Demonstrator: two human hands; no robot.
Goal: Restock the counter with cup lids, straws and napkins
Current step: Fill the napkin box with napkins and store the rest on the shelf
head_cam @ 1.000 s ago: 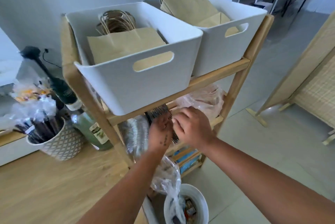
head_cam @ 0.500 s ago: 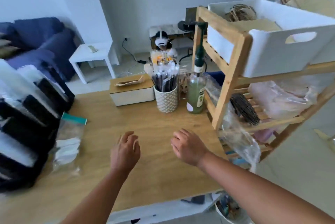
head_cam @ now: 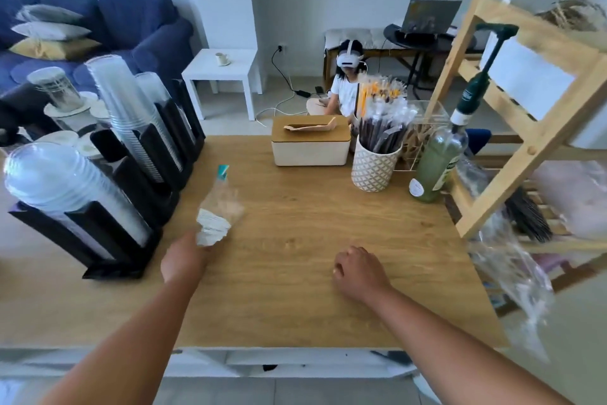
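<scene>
Two hands above one pale wood-grain counter (head_cam: 295,299). Left hand (head_cam: 184,258) gripping the near end of one clear plastic bag with a teal top strip (head_cam: 219,204). Bag blurred, teal end pointing to the far edge, white folded contents bunched near the hand. Gripping fingers hidden under the bag; impossible to tell whether it touches the wood. Right hand (head_cam: 359,270) holding nothing, fingers loosely curled, low over the counter.

One black slotted cup organiser (head_cam: 108,234) along the left edge, with at least three stacks of clear cups and domed lids (head_cam: 131,109) leaning in it. One white napkin box with a wooden lid (head_cam: 310,150) at the far edge, one brown napkin (head_cam: 308,126) poking out. One white lattice-patterned cup (head_cam: 372,171) just beside it, crammed with wrapped straws (head_cam: 381,129). One green glass bottle with a dark pump (head_cam: 433,171) at the right edge, next to one pale wooden rack (head_cam: 532,135). Crumpled clear plastic (head_cam: 512,273) spilling off the rack past the counter's corner.

Wide open wood between the hands and the far row. Beyond: one blue sofa (head_cam: 131,30), one white side table (head_cam: 220,73), one person seated on the floor (head_cam: 345,89).
</scene>
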